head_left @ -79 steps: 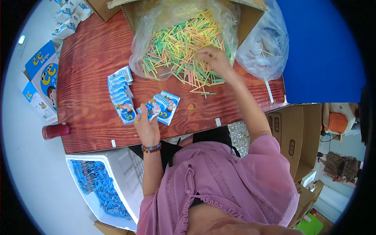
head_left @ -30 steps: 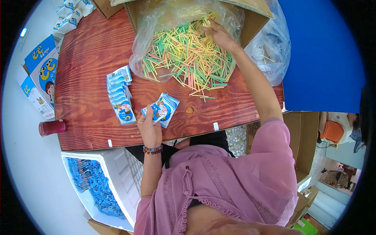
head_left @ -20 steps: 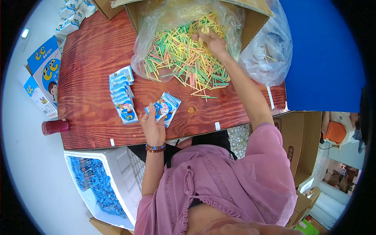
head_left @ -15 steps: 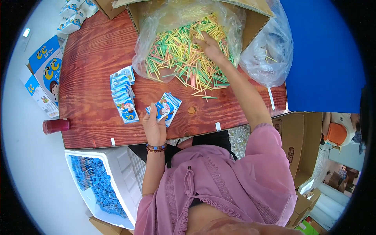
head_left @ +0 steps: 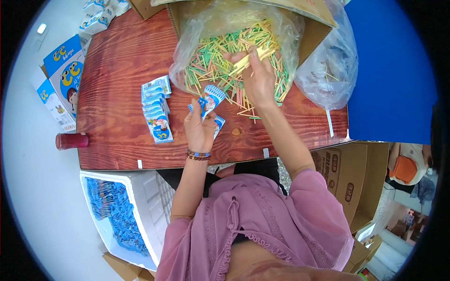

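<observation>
My left hand [head_left: 199, 130] is closed on a small blue-and-white packet [head_left: 213, 97], raised over the wooden table. Another such packet [head_left: 218, 124] lies partly hidden beside that hand. A pinch of thin yellow sticks [head_left: 241, 64] is gripped in my right hand [head_left: 260, 84], just above the near side of the heap. Pink, green and yellow sticks [head_left: 211, 58] spill from a clear plastic liner [head_left: 180, 70] in a tipped cardboard box. To the left, an overlapping row of packets [head_left: 157, 112] rests on the table.
A red jar [head_left: 72, 140] stands at the table's left edge [head_left: 108, 154]. Below it, a white foam box [head_left: 136, 196] holds many blue packets. A printed carton [head_left: 65, 70] is at far left. A clear plastic bag [head_left: 323, 75] lies right of the cardboard box [head_left: 315, 40].
My right hand has come back toward me from the heap, now with yellow sticks in it. My left hand has lifted a packet toward the heap. The whole view has shifted slightly.
</observation>
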{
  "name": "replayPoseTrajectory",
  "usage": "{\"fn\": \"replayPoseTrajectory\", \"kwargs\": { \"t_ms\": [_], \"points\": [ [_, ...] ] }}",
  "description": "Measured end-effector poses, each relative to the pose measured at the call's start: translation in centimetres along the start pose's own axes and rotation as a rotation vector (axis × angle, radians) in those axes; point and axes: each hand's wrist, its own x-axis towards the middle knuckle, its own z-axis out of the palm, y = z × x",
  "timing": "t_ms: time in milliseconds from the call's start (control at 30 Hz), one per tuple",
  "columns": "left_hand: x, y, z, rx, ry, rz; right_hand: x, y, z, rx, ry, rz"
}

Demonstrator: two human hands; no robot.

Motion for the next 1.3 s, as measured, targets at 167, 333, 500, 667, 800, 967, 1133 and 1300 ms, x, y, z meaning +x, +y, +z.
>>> {"fn": "replayPoseTrajectory", "kwargs": {
  "t_ms": [167, 333, 500, 667, 800, 967, 1133, 1300],
  "points": [
    [-0.2, -0.2, 0.9, -0.013, 0.034, -0.007, -2.9, 1.4, 1.4, 0.110, -0.052, -0.064],
    [-0.5, -0.3, 0.9, 0.045, 0.050, 0.015, -4.3, 1.1, 2.3, 0.106, -0.057, -0.089],
    [-0.5, -0.5, 1.0, 0.060, 0.021, -0.005, -4.8, 1.7, 2.2, 0.014, -0.081, -0.109],
    [-0.5, -0.7, 0.6, 0.050, 0.016, 0.034, -5.8, 1.9, 3.2, -0.054, -0.039, -0.106],
    [-0.2, -1.4, 1.2, 0.064, -0.001, 0.079, -5.8, 2.3, 3.0, -0.168, -0.019, -0.124],
    [0.7, -2.0, 1.5, 0.074, -0.049, 0.104, -5.8, 2.3, 3.3, -0.203, -0.061, -0.136],
    [1.5, -2.6, 2.1, -0.089, -0.096, 0.077, -4.7, 1.9, 1.6, 0.077, -0.176, 0.013],
    [2.0, -3.3, 2.1, -0.109, -0.122, 0.008, -4.4, 2.0, 1.4, -0.283, -0.217, 0.008]
  ]
}}
